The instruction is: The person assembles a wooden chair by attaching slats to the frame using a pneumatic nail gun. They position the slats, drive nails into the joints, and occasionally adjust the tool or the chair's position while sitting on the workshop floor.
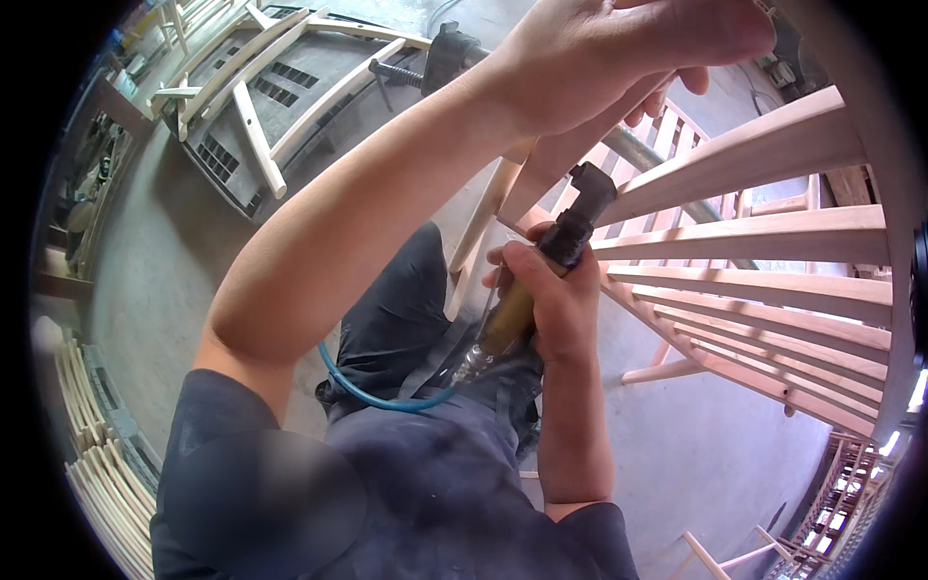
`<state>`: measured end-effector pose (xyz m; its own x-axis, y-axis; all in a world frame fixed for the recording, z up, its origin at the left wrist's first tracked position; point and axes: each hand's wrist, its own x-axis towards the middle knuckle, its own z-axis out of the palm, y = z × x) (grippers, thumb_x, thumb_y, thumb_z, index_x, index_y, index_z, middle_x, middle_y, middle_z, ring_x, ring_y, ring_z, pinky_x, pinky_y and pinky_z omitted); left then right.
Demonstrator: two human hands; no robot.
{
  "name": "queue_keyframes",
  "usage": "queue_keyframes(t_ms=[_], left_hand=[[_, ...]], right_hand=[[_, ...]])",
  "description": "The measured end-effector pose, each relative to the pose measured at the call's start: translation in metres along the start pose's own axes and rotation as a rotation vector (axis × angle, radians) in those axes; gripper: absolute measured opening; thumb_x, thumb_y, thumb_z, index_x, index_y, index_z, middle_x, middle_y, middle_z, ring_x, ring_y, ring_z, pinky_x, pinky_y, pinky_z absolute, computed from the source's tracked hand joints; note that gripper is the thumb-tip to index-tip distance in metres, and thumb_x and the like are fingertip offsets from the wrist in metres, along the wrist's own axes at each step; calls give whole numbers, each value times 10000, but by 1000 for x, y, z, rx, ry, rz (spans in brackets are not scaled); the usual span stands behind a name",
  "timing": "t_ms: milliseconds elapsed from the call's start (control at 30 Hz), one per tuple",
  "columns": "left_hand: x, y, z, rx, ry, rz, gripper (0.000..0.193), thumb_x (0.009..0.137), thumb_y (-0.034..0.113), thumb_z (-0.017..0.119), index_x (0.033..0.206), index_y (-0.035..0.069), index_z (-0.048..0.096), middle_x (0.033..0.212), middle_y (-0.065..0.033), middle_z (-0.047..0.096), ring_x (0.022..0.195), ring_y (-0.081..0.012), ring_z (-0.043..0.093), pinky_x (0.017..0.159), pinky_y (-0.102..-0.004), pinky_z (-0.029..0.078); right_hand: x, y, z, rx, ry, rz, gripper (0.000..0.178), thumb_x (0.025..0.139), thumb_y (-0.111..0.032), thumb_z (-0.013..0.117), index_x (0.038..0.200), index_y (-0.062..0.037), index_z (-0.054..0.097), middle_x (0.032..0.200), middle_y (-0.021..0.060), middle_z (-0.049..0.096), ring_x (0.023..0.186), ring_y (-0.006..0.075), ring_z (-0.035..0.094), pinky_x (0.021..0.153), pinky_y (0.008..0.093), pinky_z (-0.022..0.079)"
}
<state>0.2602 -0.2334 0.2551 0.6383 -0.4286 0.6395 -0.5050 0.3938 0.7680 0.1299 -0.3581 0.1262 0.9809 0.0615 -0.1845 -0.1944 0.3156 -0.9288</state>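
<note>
In my right hand [561,290] is a pneumatic angle-head driver with a brass-coloured body [509,317] and a black head [578,215]. Its head is up against the side of a slatted wooden chair frame [744,232]; the working tip is hidden. From the tool's lower end a blue air hose [391,401] curves off to the left. My left arm reaches across to the upper right, where my left hand [619,58] has its fingers curled round a flat wooden member [561,164] of the frame. Part of that grip is hidden behind the hand.
Curved wooden chair parts [280,97] lie on a dark slotted pallet at the upper left, beside a black clamp [449,58]. Stacked wooden strips [106,464] stand at the lower left. More chair frames [720,556] are at the lower right on the grey floor [677,454].
</note>
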Motion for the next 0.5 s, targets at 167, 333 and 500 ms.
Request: queue_keyframes(t_ms=[167, 333, 500], left_hand=[[6, -8, 27, 28, 198, 219, 638, 963, 646, 613, 1186, 51, 667, 886, -5, 656, 780, -84, 627, 659, -256, 521], [6, -7, 6, -29, -4, 122, 640, 973, 651, 592, 1194, 58, 681, 930, -4, 663, 880, -97, 637, 735, -278, 531], [3, 4, 14, 35, 61, 201, 698, 956, 708, 562, 1178, 57, 683, 861, -15, 659, 752, -82, 627, 625, -247, 506]], right_hand=[[1, -1, 4, -41, 3, -2, 223, 916, -99, 746, 1012, 4, 572, 803, 141, 690, 686, 230, 709, 648, 343, 586], [1, -3, 4, -76, 15, -4, 213, 926, -127, 751, 972, -3, 583, 777, 131, 690, 666, 224, 707, 651, 337, 581], [4, 0, 1, -105, -1, -34, 214, 932, -148, 751, 939, -5, 592, 761, 126, 688, 670, 223, 709, 643, 336, 582]])
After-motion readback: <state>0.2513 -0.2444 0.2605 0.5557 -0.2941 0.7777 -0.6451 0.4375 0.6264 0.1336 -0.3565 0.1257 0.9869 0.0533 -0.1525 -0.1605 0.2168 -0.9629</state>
